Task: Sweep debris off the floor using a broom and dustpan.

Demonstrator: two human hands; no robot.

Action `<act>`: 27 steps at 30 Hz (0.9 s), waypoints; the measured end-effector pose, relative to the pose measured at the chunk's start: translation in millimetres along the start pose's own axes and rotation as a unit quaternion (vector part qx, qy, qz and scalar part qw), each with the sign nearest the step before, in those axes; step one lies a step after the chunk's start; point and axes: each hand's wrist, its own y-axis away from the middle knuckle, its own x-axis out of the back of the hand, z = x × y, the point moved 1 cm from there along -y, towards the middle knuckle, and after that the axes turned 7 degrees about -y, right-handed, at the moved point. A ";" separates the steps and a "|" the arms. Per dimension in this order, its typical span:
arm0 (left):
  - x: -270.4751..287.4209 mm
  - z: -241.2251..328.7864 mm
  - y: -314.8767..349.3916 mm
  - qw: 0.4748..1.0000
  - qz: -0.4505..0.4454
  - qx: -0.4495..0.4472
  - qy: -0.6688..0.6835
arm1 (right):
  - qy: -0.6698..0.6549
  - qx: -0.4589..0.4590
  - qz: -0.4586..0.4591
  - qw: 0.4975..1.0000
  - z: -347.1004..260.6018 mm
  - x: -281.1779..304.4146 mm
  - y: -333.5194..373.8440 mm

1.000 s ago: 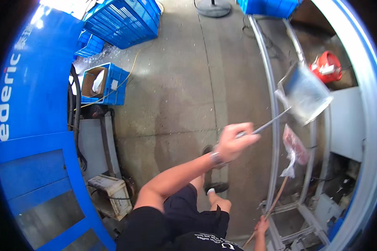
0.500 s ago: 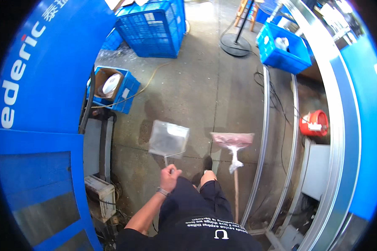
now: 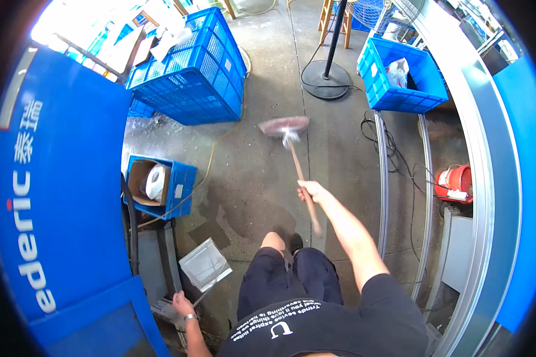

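Note:
My right hand (image 3: 313, 193) is closed round the wooden handle of a broom (image 3: 298, 160), held out ahead of me. Its wide pinkish head points away, above or on the floor; I cannot tell which. White plastic is wrapped where head and stick join. Low on the left, my left hand (image 3: 183, 304) is closed at the thin handle of a pale, flat dustpan (image 3: 205, 264). The pan is tilted beside my left leg, and the fingers' grip is partly hidden.
Blue machines (image 3: 71, 178) flank the aisle. A blue crate with a box (image 3: 181, 190) and a tall blue basket (image 3: 214, 77) stand left. Ahead are a round stand base (image 3: 326, 80) and a blue bin (image 3: 420, 98). Metal rails (image 3: 383, 178), cables and a red bucket (image 3: 458, 183) lie right.
My right hand has come into view holding the broom, which was upright at my right and now reaches forward. The dustpan has moved left and back with my left hand. I have moved forward.

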 end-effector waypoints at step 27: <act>-348.7 97.5 -81.7 0.858 -0.091 -0.144 -0.484 | 0.017 -0.065 -0.015 0.998 -551.3 -178.5 -290.5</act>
